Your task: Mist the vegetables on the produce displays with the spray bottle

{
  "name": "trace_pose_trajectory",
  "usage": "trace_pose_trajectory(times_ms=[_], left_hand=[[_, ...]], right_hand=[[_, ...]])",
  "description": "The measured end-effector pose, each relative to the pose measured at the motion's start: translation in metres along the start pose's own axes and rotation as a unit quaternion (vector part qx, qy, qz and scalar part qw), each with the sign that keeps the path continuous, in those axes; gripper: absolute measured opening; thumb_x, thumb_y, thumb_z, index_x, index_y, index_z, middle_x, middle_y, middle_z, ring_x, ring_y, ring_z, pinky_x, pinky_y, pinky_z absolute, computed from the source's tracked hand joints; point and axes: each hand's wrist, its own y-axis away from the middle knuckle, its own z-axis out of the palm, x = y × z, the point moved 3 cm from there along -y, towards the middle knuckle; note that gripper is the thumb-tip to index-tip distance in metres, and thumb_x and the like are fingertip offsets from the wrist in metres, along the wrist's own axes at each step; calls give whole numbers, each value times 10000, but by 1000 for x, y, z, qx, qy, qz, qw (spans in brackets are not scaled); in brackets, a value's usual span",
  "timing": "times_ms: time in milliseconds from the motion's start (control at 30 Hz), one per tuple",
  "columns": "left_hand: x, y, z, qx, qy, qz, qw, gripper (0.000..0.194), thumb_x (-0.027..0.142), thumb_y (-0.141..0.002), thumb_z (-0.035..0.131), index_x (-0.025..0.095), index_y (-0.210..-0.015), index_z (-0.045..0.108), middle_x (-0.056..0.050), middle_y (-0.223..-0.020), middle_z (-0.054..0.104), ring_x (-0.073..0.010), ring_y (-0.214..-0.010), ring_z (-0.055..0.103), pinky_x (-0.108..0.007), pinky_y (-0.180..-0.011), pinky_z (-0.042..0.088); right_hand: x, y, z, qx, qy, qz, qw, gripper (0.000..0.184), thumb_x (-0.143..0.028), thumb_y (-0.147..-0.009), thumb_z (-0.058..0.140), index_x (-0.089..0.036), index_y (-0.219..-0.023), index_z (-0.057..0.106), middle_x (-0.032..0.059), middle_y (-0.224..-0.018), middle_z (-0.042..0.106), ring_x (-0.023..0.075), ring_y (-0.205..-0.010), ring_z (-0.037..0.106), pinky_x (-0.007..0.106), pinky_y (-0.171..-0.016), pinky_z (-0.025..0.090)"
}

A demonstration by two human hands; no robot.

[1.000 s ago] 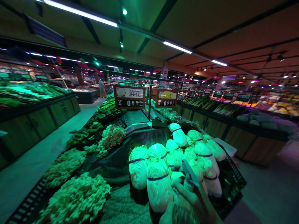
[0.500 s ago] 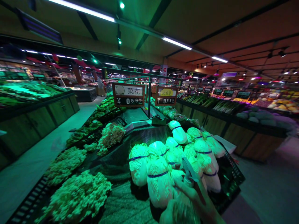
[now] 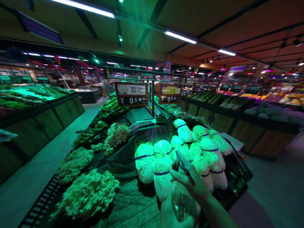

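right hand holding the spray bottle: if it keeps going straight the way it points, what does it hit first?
Probably the banded napa cabbages piled directly ahead of the right hand and its spray bottle. Depth is unclear, so which head comes first is uncertain.

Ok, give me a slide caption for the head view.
Two hands grip a clear spray bottle over banded pale napa cabbages.

You're in a dim supermarket produce hall under green-tinted light. Long ceiling light strips (image 3: 180,37) run overhead. Wood-fronted display stands (image 3: 47,123) line the left aisle and pale floor (image 3: 35,171). Two price signs (image 3: 131,93) hang mid-aisle; more produce counters (image 3: 237,126) stand at right.
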Motion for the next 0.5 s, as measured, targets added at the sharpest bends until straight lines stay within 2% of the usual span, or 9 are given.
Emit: trace_pose_trajectory(times_ms=[67, 167, 267, 367, 433, 500], left_hand=[[4, -12, -9, 6, 0, 1, 1000, 383, 476, -1022, 726, 199, -1287, 716, -95, -1310, 766, -245, -1134, 746, -484, -1005, 665], [9, -35, -19, 8, 3, 8, 1000, 444, 471, -944, 817, 185, -1266, 711, -79, -1212, 784, -254, -1091, 751, -461, -968, 651], [18, -59, -24, 17, 3, 12, 1000, 430, 467, -844, 899, 176, -1114, 735, -53, -1027, 796, -243, -974, 742, -373, -864, 603], [32, -80, -22, 19, 7, 17, 1000, 321, 439, -842, 884, 177, -910, 711, -20, -884, 746, -190, -851, 676, -319, -769, 535], [42, -94, -19, 27, 6, 22, 999, 313, 410, -822, 904, 178, -881, 702, -10, -856, 735, -180, -835, 663, -311, -762, 525], [50, -108, -14, 24, 8, 39, 999, 337, 398, -787, 945, 176, -895, 715, -12, -844, 753, -185, -824, 673, -311, -743, 535]], right_hand=[[-15, -17, 8, -14, -32, -5, 999, 269, -462, -896, 833, -243, -938, 681, -36, -805, 587, 190, -707, 662, 344, -643, 673], [-33, -42, 11, 2, -47, -21, 999, 298, -452, -848, 858, -236, -956, 684, -32, -836, 615, 182, -703, 654, 342, -641, 652], [-43, -63, 7, 17, -67, -31, 997, 394, -475, -817, 868, -240, -1078, 688, 1, -990, 695, 200, -787, 704, 381, -739, 666], [-50, -79, -3, 36, -74, -44, 996, 499, -482, -774, 885, -247, -1166, 685, 36, -1149, 728, 229, -891, 742, 406, -809, 663], [-53, -90, -12, 35, -69, -48, 996, 493, -482, -756, 889, -238, -1139, 695, 37, -1098, 739, 236, -881, 746, 409, -806, 661], [-55, -100, -23, 40, -63, -51, 996, 448, -481, -735, 895, -233, -1049, 693, 12, -951, 725, 227, -809, 731, 398, -763, 656]])
